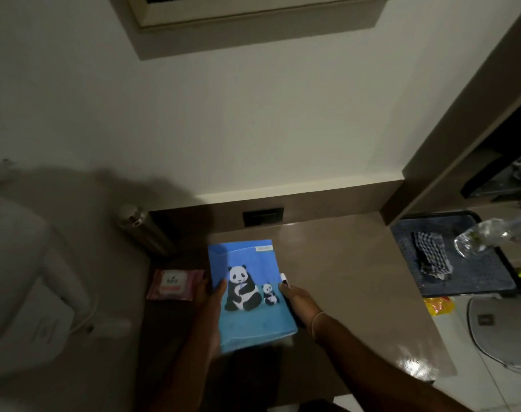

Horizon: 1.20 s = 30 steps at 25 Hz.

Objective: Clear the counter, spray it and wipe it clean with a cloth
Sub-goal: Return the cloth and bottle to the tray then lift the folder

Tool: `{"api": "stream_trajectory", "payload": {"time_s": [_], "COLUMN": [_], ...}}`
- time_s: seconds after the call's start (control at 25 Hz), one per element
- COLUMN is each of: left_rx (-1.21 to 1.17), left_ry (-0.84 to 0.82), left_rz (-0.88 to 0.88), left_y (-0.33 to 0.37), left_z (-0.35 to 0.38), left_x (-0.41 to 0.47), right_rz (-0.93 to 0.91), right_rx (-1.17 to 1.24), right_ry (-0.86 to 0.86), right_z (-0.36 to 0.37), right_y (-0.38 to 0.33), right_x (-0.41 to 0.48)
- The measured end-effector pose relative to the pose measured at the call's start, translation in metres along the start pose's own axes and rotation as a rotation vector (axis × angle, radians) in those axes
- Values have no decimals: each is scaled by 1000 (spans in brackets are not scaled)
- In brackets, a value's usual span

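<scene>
Both my hands hold a blue book [249,292] with two pandas on its cover, lifted over the brown counter [357,278]. My left hand [213,295] grips its left edge, thumb on the cover. My right hand [298,298] grips the right edge. A small white object [284,279] shows at the right edge by my fingertips. A pink wipes pack [176,285] lies flat on the counter, just left of my left hand. A checked cloth [431,257] lies on a dark tray [467,281] to the right.
A metal cylindrical flask [144,230] stands at the counter's back left by the wall. A black socket plate [263,217] sits on the back panel. A clear plastic bottle [488,236] rests on the tray. A white fan base [503,331] and yellow packet [439,304] lie on the floor at right.
</scene>
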<state>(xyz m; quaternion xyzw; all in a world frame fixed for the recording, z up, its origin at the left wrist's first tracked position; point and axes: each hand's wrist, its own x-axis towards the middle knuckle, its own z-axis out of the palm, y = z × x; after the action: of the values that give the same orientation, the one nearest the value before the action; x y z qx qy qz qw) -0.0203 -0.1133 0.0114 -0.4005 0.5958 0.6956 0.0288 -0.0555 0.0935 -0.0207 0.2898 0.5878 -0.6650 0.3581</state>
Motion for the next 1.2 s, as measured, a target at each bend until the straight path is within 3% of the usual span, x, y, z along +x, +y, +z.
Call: {"api": "stream_trajectory", "payload": {"time_s": [0.2,0.44,0.64,0.76,0.92,1.08,1.2], "left_rx": [58,356,557,864,938,1108,1401], "left_ry": [-110,-114,-14,-43,62,122,184], "left_rz": [-67,-79,-117,15,122,378,411], "left_y": [10,-3,-14,-19,-23,-27,-7], "left_z": [68,100,112,110,84,29,-9], "left_x": [28,69,68,57,33,8,11], "right_rz": [-229,-229,-251,-324,-322,-318,-288], "right_rx": [-286,-726,-850,-777,-642,-744,-848], "right_ry": [202,192,244,371,463,500,539], "right_z": [-51,-59,-59,-65,-78,-83,-81], "right_y": [-42,-68,-64,-61,-68,-71,-70], "right_x": [28,63,65,63,65,68,72]}}
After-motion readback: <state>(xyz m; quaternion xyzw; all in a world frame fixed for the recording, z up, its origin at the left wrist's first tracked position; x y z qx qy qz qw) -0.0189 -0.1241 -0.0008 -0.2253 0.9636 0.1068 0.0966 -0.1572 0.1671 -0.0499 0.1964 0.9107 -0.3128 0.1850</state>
